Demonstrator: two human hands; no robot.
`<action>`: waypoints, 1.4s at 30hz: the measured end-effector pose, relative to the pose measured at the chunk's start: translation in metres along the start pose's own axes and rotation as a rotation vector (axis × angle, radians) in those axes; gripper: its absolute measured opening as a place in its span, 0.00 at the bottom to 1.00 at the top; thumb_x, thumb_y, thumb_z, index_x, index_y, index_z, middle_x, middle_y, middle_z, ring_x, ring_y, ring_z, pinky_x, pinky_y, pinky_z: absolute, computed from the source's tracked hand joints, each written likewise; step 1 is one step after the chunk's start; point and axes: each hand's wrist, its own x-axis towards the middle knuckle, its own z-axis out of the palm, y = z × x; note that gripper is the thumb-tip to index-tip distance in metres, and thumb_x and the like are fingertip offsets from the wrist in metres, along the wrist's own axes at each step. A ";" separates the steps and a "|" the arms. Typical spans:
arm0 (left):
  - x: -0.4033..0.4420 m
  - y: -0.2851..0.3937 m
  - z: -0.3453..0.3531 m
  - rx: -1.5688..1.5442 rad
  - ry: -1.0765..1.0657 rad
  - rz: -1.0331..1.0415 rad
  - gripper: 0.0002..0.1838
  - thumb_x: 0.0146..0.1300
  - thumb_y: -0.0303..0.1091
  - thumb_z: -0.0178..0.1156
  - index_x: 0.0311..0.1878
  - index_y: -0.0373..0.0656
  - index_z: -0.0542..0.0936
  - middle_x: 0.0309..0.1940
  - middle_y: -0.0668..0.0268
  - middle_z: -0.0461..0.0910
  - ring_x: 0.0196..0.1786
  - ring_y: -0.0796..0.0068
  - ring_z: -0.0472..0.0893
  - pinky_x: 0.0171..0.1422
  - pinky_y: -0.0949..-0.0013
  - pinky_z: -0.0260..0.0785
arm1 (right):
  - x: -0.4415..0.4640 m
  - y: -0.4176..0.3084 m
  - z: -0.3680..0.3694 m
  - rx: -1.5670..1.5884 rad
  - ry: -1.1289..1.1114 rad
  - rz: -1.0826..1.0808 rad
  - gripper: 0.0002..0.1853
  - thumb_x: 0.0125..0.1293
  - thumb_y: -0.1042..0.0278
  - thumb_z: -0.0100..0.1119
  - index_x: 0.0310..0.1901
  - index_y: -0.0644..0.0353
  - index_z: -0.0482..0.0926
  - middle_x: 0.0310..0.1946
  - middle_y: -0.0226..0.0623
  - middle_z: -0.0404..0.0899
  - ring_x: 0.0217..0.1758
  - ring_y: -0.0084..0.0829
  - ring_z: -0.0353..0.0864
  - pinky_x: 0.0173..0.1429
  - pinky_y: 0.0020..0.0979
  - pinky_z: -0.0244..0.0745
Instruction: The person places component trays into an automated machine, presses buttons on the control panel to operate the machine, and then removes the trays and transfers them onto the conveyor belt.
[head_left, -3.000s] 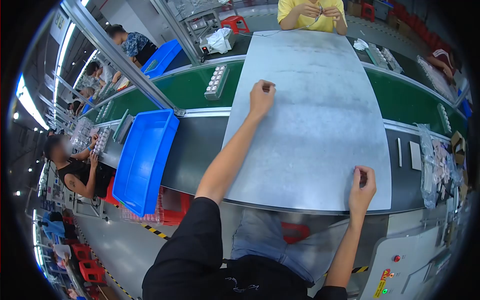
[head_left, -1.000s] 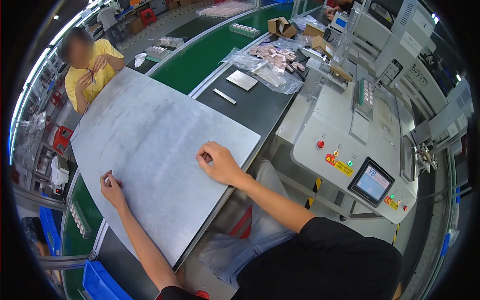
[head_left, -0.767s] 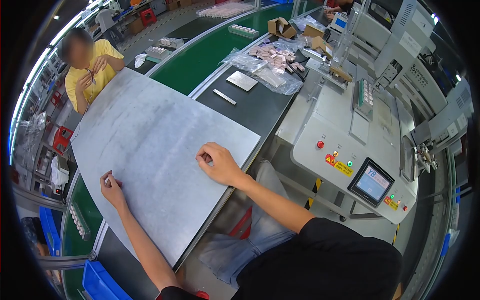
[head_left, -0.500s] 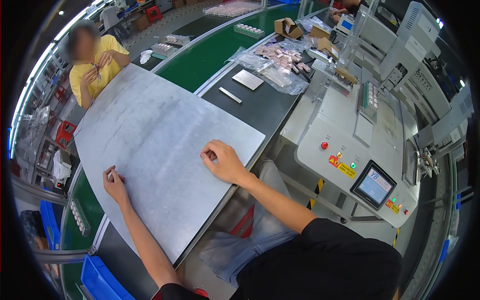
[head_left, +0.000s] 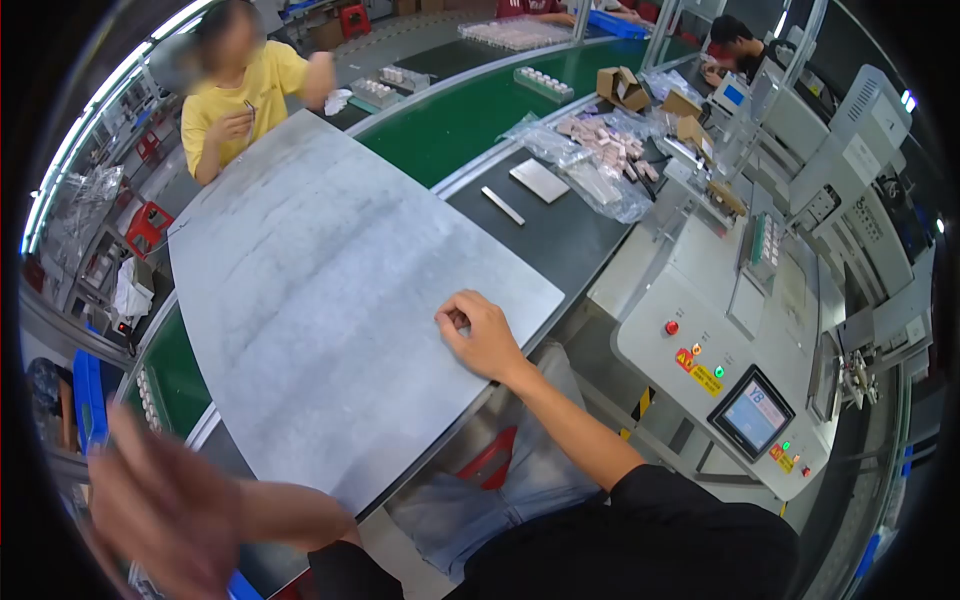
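Note:
My right hand [head_left: 480, 335] rests on the grey metal tabletop [head_left: 330, 270], close to its right edge. Its fingers are curled in toward the thumb, and nothing shows in the small gap between them. Raised at the lower left, near the camera, my left hand [head_left: 175, 510] is smeared by motion; its fingers cannot be made out clearly. It is off the tabletop, in front of the blue bins. Beyond the tabletop's right edge, a narrow metal bar [head_left: 503, 206] and a flat silver plate [head_left: 539, 181] lie on the dark bench.
A person in a yellow shirt [head_left: 245, 105] sits at the far left corner. A green conveyor [head_left: 420, 135] runs behind the tabletop. Pinkish blocks [head_left: 610, 140] on plastic wrap and cardboard boxes [head_left: 622, 88] lie at the back. A machine with a touchscreen [head_left: 752, 411] stands on the right.
My left hand has lifted off the tabletop toward the camera at lower left. My right hand keeps its curled pose on the tabletop. The yellow-shirted person has moved one hand outward. The view has shifted.

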 end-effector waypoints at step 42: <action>0.041 -0.024 0.148 -0.694 -0.296 -0.116 0.14 0.60 0.19 0.54 0.22 0.49 0.76 0.15 0.69 0.76 0.16 0.78 0.75 0.22 0.76 0.54 | 0.001 -0.003 0.002 -0.034 -0.023 0.006 0.03 0.62 0.76 0.61 0.35 0.64 0.78 0.32 0.40 0.78 0.36 0.36 0.78 0.43 0.34 0.76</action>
